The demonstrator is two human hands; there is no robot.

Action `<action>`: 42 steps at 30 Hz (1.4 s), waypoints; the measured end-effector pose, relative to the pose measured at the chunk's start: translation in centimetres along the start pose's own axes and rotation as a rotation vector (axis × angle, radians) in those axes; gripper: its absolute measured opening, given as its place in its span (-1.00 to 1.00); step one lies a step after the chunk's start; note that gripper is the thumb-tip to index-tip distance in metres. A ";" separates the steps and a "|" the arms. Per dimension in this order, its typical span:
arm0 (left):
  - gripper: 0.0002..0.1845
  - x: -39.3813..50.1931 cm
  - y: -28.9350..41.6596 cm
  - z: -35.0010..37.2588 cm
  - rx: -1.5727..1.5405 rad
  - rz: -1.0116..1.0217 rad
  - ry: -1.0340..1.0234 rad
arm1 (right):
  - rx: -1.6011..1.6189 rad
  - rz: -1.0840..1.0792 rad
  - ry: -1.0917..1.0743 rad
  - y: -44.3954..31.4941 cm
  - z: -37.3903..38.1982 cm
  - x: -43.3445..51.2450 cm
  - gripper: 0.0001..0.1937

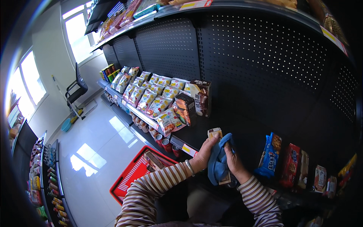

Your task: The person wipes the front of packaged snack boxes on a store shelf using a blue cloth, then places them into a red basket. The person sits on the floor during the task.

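Note:
My left hand [204, 153] grips a small pale carton [214, 132] whose upper end sticks out above the fingers. Bunched over the carton is a blue cloth [217, 163], pinched by my right hand [236, 163]. The carton's lower end peeks out below the cloth, and its middle is hidden. Both hands are just in front of a black shelf [227, 122]. To their left on that shelf stand a brown box [200, 98] and a dark box with a food picture [185, 107].
Several snack bags [147, 98] fill the shelf's left part. Blue [270, 156] and red [289, 166] cookie packs stand at right. A red shopping basket [123, 181] is on the floor at left, near drink cans [167, 144]. An upper shelf [158, 15] overhangs; an office chair [77, 88] stands farther off.

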State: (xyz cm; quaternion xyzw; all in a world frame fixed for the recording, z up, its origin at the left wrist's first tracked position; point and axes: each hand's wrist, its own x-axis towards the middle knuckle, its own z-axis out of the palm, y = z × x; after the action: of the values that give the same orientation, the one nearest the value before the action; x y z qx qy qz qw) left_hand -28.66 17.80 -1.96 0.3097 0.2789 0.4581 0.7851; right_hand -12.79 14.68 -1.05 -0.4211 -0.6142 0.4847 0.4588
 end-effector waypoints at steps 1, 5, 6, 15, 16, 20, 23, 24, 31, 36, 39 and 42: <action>-0.38 -0.1 0.3 -0.1 -0.025 -0.003 0.022 | -0.024 -0.039 -0.019 -0.1 0.1 0.1 -0.28; -0.29 -0.3 1.1 -0.3 -0.020 0.065 0.029 | 0.052 0.089 -0.061 1.2 -0.1 0.7 -0.22; -0.27 -0.4 1.1 -0.3 0.027 0.095 0.006 | 0.092 0.092 -0.051 1.9 -0.1 0.9 -0.23; -0.09 -0.8 -2.4 0.6 0.426 0.066 -0.258 | 0.226 -0.101 0.178 1.0 -1.5 1.1 -0.06; -0.06 -1.2 -2.5 1.0 0.408 -0.010 -0.249 | 0.202 -0.102 0.201 0.3 -1.6 1.1 -0.07; -0.06 -1.2 -2.6 1.5 0.381 -0.021 -0.261 | 0.181 -0.053 0.168 -0.5 -1.9 0.8 -0.15; -0.10 -1.1 -2.0 1.7 0.325 0.031 -0.235 | 0.216 -0.028 0.134 0.1 -1.1 0.5 -0.24; -0.16 -1.2 -1.8 1.8 0.279 0.061 -0.178 | 0.175 -0.019 0.117 0.4 -0.6 0.2 -0.25; -0.35 -1.5 1.2 1.1 0.066 0.283 0.012 | 0.137 0.033 0.029 5.8 0.6 -0.5 -0.48; -0.30 -2.3 3.6 0.2 -0.039 0.377 0.054 | 0.117 0.184 0.002 5.7 1.0 -0.3 -0.58; -0.20 -2.6 4.7 -0.4 -0.152 0.312 0.038 | 0.161 0.302 -0.104 3.0 0.7 -0.7 -0.58; -0.26 -2.7 5.1 -0.4 -0.163 0.288 0.016 | 0.127 0.249 -0.052 2.0 1.3 -1.0 -0.58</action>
State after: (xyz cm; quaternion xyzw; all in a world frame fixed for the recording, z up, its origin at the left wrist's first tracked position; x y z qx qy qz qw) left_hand -32.88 17.51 2.01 0.2782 0.1997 0.5894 0.7317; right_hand -13.68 13.79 -3.29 -0.4515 -0.5367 0.5867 0.4048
